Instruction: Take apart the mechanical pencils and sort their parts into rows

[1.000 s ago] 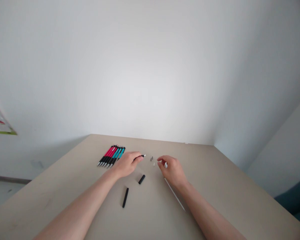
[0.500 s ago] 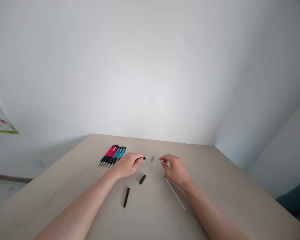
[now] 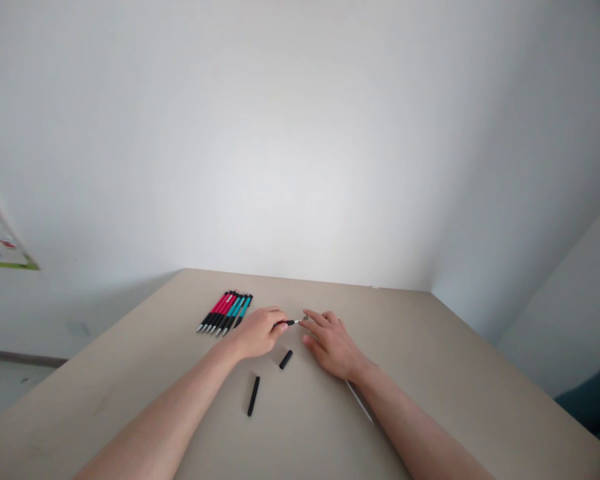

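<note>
Black and slim, a tube (image 3: 253,396) lies near you on the worktop (image 3: 430,380), between your forearms. At much the same depth, a pale rod (image 3: 360,403) is partly hidden beneath your right forearm. A little farther in sits a short black sleeve (image 3: 286,359), apart from both hands.

Your right hand (image 3: 331,347) is palm down with its fingers spread, gripping nothing that shows. Your left hand (image 3: 260,331) pinches a black pen part (image 3: 291,323) between thumb and fingers, its pale tip pointing toward your right fingertips; whether they touch is hard to tell. A tiny grey piece (image 3: 305,318) shows just by those fingertips.

The step in hand looks like fine fingertip work at that tip. The next move seems to call for a steady left pinch and a light, precise right touch.

Beyond your left hand, red and teal pens (image 3: 225,313) lie in a row, before the white wall (image 3: 300,167).
</note>
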Available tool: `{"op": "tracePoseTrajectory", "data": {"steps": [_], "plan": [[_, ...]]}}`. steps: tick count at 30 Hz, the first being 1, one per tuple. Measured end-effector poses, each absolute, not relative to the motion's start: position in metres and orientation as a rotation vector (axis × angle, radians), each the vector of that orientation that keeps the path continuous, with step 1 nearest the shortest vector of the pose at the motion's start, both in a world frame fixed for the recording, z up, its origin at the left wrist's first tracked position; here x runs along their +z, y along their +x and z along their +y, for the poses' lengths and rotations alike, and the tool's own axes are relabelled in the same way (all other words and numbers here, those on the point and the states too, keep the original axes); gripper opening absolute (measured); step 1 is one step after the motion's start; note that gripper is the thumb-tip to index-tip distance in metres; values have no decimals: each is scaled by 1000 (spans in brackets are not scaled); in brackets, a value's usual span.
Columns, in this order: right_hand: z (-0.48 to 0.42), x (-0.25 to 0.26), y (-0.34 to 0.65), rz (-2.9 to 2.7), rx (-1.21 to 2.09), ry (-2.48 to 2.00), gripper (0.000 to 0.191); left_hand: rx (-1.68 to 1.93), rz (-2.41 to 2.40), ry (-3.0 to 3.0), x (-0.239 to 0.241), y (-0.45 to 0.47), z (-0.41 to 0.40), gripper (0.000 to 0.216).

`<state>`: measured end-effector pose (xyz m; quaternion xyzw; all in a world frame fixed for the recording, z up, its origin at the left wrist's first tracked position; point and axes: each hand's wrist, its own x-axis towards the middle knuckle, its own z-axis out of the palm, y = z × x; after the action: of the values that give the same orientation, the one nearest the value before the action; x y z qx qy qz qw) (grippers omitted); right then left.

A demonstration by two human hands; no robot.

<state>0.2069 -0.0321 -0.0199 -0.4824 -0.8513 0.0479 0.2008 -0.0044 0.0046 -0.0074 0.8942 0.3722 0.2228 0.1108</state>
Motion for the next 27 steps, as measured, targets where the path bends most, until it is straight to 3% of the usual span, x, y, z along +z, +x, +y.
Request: {"op": "tracePoseTrajectory", "data": {"steps": [27], "plan": [[-25, -23, 202, -2122, 184, -1188, 18, 609, 1054, 2661, -7, -6, 4, 22]]}}
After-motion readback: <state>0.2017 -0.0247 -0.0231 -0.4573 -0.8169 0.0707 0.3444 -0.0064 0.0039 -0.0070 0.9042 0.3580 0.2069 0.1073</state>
